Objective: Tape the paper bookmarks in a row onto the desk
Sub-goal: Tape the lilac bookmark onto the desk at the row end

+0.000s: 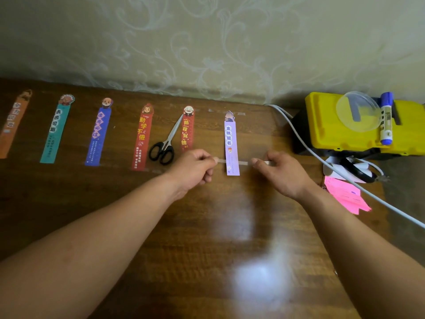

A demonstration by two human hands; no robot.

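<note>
Two arms show, the left forearm and the right forearm; both are bare along all their visible length; each looks broad at the lower edge of the view and narrows toward the wrist; the left hand and right hand are bare as well.

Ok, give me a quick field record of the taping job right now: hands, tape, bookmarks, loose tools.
left hand: pinches the left end of the clear tape strip
right hand: pinches its right end
tape: stretched across the lower part of the lilac paper bookmark; contact cannot be told
row: six bookmarks on the brown wooden desk, lilac one rightmost
loose tool: black-handled scissors between the red bookmark and the dark red bookmark
far right: yellow plastic case, blue marker on top
</note>
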